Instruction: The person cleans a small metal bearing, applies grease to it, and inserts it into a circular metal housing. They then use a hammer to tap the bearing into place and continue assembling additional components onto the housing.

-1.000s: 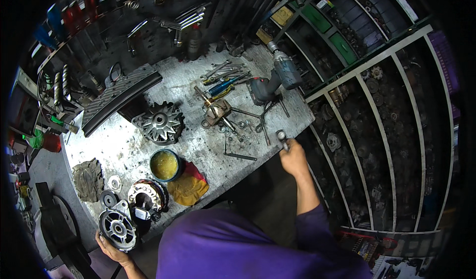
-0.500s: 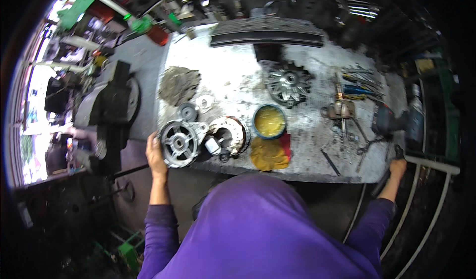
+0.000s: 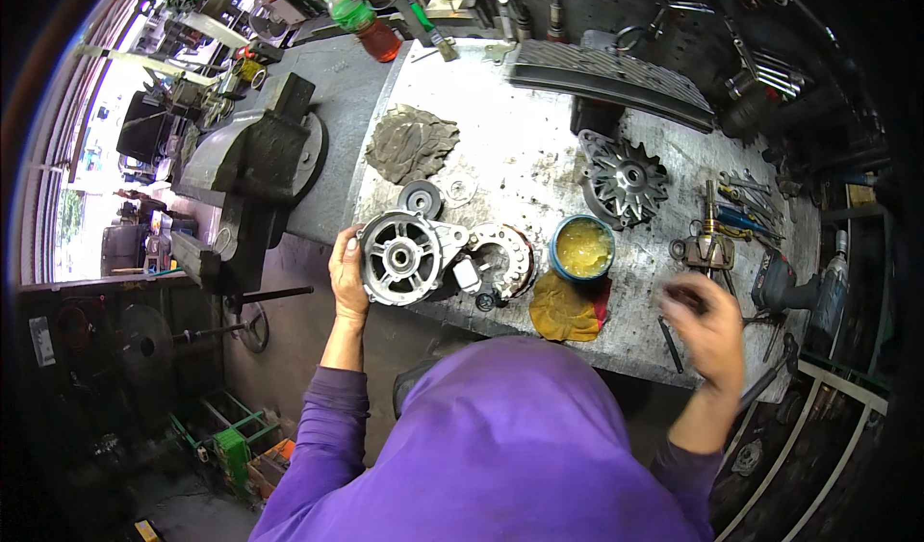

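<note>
My left hand (image 3: 348, 277) grips the rim of a round metal alternator housing (image 3: 400, 259) with spokes, which rests at the bench's front edge. Right beside it sits a stator ring (image 3: 502, 258) with a small white block against it. Over the bench's right front, my right hand (image 3: 710, 335) is raised and smeared by motion. Its fingers curl around something dark, too blurred to name. A finned rotor (image 3: 626, 178) lies farther back. A blue tub of yellow grease (image 3: 583, 247) stands mid-bench, behind a yellow cloth (image 3: 568, 308).
A bench vise (image 3: 252, 152) stands at the left. A grey rag (image 3: 413, 144) and a pulley (image 3: 421, 198) lie behind the housing. Wrenches (image 3: 746, 195), a puller (image 3: 708, 248), a power drill (image 3: 784, 284) and a hammer (image 3: 770, 374) lie at the right.
My right hand has moved left from the bench's right edge to above its front right part. My left hand stays on the housing. The whole view has shifted and tilted.
</note>
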The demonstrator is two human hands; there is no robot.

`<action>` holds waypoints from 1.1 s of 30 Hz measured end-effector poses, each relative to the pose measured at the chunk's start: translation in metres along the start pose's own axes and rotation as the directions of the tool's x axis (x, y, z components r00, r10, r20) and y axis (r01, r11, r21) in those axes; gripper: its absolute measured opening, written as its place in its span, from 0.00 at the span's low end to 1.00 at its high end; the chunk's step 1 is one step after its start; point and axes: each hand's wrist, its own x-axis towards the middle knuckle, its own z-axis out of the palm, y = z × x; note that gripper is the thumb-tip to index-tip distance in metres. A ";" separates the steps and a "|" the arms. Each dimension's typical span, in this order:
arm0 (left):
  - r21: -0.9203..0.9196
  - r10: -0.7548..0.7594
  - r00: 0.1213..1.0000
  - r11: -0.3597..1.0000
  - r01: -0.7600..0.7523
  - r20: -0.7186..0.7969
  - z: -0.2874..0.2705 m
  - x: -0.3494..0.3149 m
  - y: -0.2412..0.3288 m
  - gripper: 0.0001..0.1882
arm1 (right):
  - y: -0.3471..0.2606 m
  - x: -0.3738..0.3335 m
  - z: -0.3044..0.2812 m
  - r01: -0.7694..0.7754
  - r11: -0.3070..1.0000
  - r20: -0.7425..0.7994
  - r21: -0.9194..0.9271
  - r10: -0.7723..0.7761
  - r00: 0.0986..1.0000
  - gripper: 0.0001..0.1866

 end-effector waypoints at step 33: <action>0.188 0.076 0.997 0.979 -0.079 0.024 -0.113 0.018 -0.033 0.15 | -0.083 0.214 0.259 0.077 0.550 -0.013 -0.832 -0.157 0.987 0.10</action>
